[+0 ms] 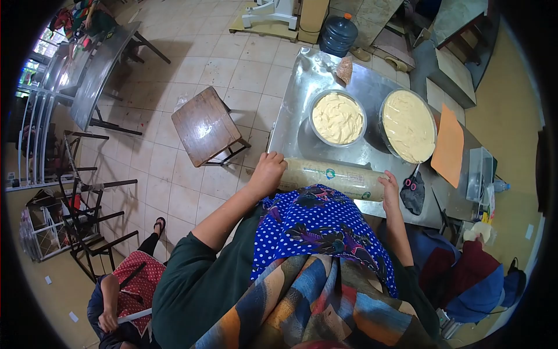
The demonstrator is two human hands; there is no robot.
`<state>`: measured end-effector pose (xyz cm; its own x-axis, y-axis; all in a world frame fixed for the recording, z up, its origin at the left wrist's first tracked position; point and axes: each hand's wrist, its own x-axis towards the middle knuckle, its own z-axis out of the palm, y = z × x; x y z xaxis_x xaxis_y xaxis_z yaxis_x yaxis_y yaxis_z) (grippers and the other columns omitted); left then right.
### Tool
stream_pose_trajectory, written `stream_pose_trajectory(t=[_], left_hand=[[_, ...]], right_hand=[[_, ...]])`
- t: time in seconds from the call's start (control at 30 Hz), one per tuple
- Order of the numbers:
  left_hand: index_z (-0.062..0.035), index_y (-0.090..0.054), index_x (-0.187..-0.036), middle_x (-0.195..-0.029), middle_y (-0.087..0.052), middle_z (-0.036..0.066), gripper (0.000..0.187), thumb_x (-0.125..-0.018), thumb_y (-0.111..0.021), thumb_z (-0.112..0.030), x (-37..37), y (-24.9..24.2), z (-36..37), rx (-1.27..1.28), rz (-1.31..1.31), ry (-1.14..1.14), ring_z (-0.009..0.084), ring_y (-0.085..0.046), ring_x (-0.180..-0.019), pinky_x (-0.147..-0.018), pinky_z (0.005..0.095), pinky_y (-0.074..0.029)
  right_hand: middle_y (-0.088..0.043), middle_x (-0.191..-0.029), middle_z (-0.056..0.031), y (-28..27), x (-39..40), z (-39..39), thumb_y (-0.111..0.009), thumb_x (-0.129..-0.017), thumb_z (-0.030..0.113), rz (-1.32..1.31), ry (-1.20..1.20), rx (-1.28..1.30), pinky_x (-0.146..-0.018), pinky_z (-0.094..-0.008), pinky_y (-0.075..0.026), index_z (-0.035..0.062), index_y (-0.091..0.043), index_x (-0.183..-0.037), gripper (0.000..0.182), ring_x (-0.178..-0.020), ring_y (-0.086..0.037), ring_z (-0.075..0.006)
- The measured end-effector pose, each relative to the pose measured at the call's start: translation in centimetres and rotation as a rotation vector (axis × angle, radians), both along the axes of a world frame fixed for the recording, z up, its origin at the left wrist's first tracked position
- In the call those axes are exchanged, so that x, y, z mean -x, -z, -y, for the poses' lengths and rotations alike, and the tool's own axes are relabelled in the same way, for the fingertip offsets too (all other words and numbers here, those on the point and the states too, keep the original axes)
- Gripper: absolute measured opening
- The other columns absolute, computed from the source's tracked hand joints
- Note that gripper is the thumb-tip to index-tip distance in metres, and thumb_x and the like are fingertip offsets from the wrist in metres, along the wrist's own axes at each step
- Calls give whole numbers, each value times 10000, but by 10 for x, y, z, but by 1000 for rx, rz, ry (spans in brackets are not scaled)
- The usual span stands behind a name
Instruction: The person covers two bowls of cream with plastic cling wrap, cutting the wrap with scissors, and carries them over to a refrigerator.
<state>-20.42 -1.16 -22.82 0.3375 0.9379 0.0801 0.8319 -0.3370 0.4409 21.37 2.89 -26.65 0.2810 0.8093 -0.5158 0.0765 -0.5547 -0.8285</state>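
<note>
A long roll of printed plastic film (334,176) lies across the near edge of the metal table (296,110), just in front of my apron. My left hand (269,174) is closed round its left end. At the other end, the fingers and thumb of my right hand (390,192) grip the roll. Beyond it stands a round tub of pale yellow cream (338,118). A larger bowl of similar cream (408,126), with a shiny film-like surface, is to its right. Scissors (413,179) with pinkish handles rest by a dark cloth (412,199), right of my right hand.
An orange sheet (449,145) and a clear plastic box (480,174) lie at the right. A wooden stool (203,125) stands left of the table, a blue water jug (338,36) behind it. Other people are at lower left (131,285) and lower right (474,279).
</note>
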Motion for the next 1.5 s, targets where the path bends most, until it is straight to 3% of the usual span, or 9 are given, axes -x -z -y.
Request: stream_pose_trajectory(t=[0.17, 0.33, 0.4, 0.53, 0.6, 0.73, 0.87, 1.1, 1.5], left_hand=[[-21, -585, -832, -861, -539, 99, 128, -716, -568, -75, -5, -13, -9, 33, -268, 113, 264, -513, -908, -753, 364, -397], [-20, -569, -833, -853, -540, 112, 122, -720, -558, -65, 0, 5, -20, 19, -211, 84, 267, -527, -888, -761, 371, -416], [-22, -558, -821, -853, -538, 117, 104, -724, -554, -59, 7, 4, -22, 67, -139, 68, 266, -531, -885, -771, 377, -420], [-11, -524, -826, -856, -535, 123, 92, -759, -568, -57, 22, -19, -24, 224, 239, 20, 283, -549, -834, -741, 385, -445], [-11, -543, -883, -867, -540, 129, 130, -780, -592, -74, 26, -17, -25, 296, 451, -91, 297, -555, -788, -703, 376, -467], [-4, -567, -863, -877, -549, 136, 116, -779, -596, -79, 18, -20, -20, 145, 418, -86, 289, -558, -820, -732, 370, -472], [3, -579, -793, -857, -548, 122, 76, -750, -586, -60, 14, 0, -16, 33, 93, 65, 287, -551, -837, -743, 375, -471], [-10, -547, -757, -797, -518, 118, 93, -682, -580, -55, 5, -4, -20, -68, -88, 139, 303, -528, -830, -743, 377, -456], [-45, -514, -897, -853, -541, 97, 174, -745, -594, -74, 25, -19, -22, 134, 404, -28, 274, -531, -880, -797, 370, -398]], right_hand=[[-512, -1153, -150, -2, 1, -3, -643, -767, 120, 45, -42, 29, -851, -294, -428, 19, -487, -1261, 528, -1018, -521, -222], [-483, -1205, -173, 18, -13, -5, -651, -778, 172, 138, -121, 20, -874, -313, -425, 39, -497, -1260, 524, -1054, -516, -258], [-462, -1237, -190, 34, -19, -4, -674, -757, 195, 1014, -374, -226, -898, -341, -423, 66, -530, -1222, 504, -1069, -513, -322], [-497, -1201, -176, -33, 41, -19, -672, -753, 173, 1017, -499, -633, -920, -360, -416, 72, -564, -1160, 434, -1074, -510, -353], [-536, -1153, -141, -43, 71, -24, -652, -758, 125, 468, -728, -541, -922, -356, -418, 60, -580, -1115, 370, -1082, -518, -326], [-554, -1119, -131, -49, 134, -28, -631, -794, 128, 365, -1004, -618, -916, -354, -427, 44, -587, -1095, 315, -1072, -527, -299], [-544, -1118, -129, -50, 176, -32, -631, -808, 152, 316, -1199, -682, -904, -361, -435, 37, -589, -1101, 318, -1056, -530, -296], [-537, -1087, -131, -31, 203, -39, -638, -801, 164, 305, -1307, -681, -897, -367, -432, 24, -590, -1102, 336, -1033, -528, -297], [-539, -1002, -106, -27, 246, -43, -655, -742, 94, 323, -1485, -796, -843, -389, -425, 50, -559, -894, 184, -1000, -506, -309]])
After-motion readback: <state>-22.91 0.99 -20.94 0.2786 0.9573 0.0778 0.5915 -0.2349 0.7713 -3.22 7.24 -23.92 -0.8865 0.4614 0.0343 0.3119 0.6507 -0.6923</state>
